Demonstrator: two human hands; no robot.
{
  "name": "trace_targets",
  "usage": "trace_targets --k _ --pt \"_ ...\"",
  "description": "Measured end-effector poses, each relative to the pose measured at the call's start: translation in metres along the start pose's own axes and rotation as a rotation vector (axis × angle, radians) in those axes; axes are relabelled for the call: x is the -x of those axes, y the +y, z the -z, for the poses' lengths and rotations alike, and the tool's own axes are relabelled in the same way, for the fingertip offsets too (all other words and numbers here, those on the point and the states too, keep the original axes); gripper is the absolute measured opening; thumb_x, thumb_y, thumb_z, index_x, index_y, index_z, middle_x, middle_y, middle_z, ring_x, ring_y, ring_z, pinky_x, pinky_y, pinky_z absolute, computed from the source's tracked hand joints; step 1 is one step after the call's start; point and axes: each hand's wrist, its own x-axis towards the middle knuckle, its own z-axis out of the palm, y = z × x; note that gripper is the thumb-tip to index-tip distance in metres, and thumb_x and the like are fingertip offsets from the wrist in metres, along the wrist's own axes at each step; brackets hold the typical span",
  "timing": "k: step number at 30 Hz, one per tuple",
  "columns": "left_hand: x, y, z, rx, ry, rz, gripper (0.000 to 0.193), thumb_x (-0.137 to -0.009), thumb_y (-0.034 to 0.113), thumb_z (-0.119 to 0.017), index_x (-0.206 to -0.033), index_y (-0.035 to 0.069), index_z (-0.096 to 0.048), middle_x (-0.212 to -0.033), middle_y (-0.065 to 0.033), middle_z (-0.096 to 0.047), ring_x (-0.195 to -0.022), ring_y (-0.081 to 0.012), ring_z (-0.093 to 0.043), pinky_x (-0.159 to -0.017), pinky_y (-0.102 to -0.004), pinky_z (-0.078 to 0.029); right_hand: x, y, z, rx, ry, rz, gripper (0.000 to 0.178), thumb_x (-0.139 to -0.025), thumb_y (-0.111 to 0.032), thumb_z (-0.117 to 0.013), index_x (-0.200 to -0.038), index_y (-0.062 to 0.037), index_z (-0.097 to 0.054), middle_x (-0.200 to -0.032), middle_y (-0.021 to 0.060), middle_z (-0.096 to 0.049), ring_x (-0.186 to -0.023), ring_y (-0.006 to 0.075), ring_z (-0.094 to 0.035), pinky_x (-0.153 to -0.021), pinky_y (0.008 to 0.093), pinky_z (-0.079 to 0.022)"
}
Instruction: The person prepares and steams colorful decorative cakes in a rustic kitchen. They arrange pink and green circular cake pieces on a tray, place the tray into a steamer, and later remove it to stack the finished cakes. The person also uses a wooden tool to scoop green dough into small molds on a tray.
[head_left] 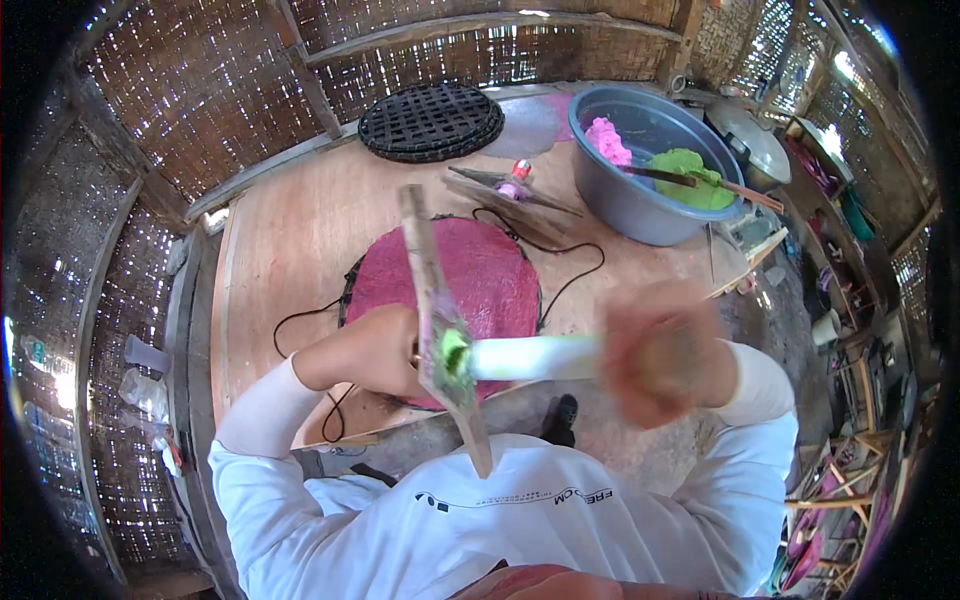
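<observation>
My left hand (375, 350) is closed on a narrow wooden bar (424, 265), stained and widened at its middle. Bright green dough (455, 348) sits in the opening there, with a dark hollow in it. A smooth white rod (535, 358) runs from beside this dough toward my right hand (665, 355). Motion smears that hand, so its fingers and its hold on the rod's end cannot be made out. Below my hands, on the table, lies a round tray (480, 270) with a magenta surface, a dark rim and black cords.
A pale wooden table (280, 230) carries everything. At back right, a grey-blue basin (640, 215) contains pink dough (607, 142), green dough (685, 165) and wooden sticks (750, 195). Stacked black woven trays (430, 122) lie at the back. Another wooden tool (512, 188) with purple dough lies between.
</observation>
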Motion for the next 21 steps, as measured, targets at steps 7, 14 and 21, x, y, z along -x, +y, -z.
trace_targets --k 7,14,21 --pt "-0.124 0.017 -0.073 0.737 0.442 -0.295 0.033 -0.07 0.015 -0.072 -0.097 0.002 -0.057 -0.096 -0.007 -0.057 -0.087 -0.0163 -0.057 -0.08 -0.0324 -0.047 0.027 0.14 0.14 -0.881 1.192 0.068 0.01 -0.084 -0.01 -0.042 -0.074 -0.0089 -0.043 -0.054 0.001 -0.037 -0.044 0.0134 -0.04 -0.045 0.0296 -0.039" --pt "-0.268 0.071 -0.049 0.612 1.412 -0.73 0.04 -0.077 0.034 -0.062 -0.102 0.004 -0.048 -0.104 -0.0101 -0.048 -0.098 -0.0219 -0.05 -0.088 -0.0377 -0.043 0.048 0.23 0.127 -0.672 0.566 -0.511 0.035 -0.086 -0.034 -0.05 -0.086 0.0002 -0.057 -0.072 0.0112 -0.059 -0.07 0.0236 -0.06 -0.066 0.0381 -0.048" --pt "-0.226 0.05 -0.013 -0.637 1.82 -0.3 0.047 -0.082 0.043 -0.052 -0.102 0.001 -0.044 -0.094 -0.0106 -0.048 -0.085 -0.0221 -0.053 -0.071 -0.0333 -0.046 0.113 0.267 0.287 0.845 -0.404 -0.742 0.037 -0.076 -0.035 -0.062 -0.098 -0.0054 -0.056 -0.084 0.0137 -0.062 -0.077 0.0309 -0.061 -0.065 0.0408 -0.048"
